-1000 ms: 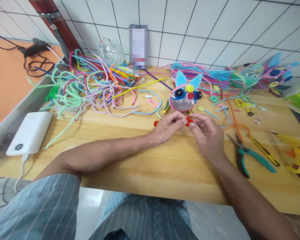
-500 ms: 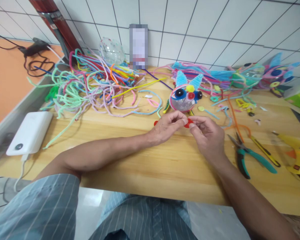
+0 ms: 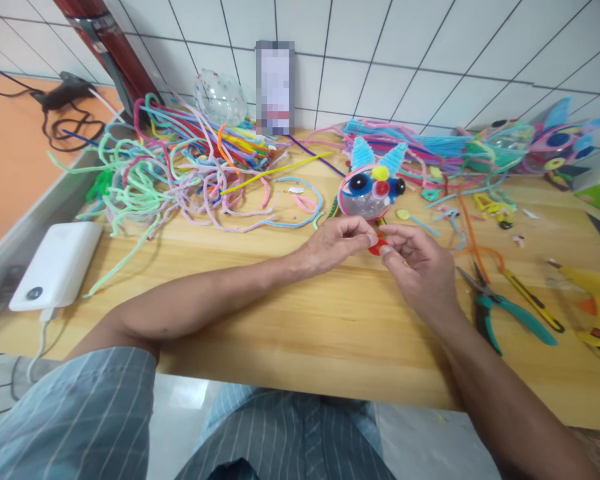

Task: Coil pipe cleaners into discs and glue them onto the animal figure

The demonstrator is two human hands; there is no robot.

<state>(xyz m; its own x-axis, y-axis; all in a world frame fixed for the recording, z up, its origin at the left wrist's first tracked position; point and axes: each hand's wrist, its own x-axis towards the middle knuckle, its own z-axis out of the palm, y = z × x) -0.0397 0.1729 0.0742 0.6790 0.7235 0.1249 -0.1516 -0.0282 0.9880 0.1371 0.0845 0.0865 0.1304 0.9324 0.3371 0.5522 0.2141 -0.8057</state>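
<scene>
Between my hands is a small red coil [image 3: 379, 245], which looks like wound pipe cleaner. My left hand [image 3: 341, 245] pinches its left side with thumb and forefinger. From the other side, the thumb and fingertips of my right hand [image 3: 420, 267] close on the same coil. Just behind them stands a clear ball figure [image 3: 365, 204] with blue pipe-cleaner ears, dark round eyes, a red nose and a yellow spot on top. My fingers hide part of its base.
Tangled pipe cleaners [image 3: 180, 180] cover the back left. Pliers [image 3: 495, 300], a yellow cutter [image 3: 533, 300] and a yellow glue gun [image 3: 597, 307] lie at right. A white power bank [image 3: 55, 267] sits at left; a phone [image 3: 275, 87] leans on the wall.
The red coil has turned between my fingertips and shows more of its flat face. A second red piece beside my left wrist has gone out of sight.
</scene>
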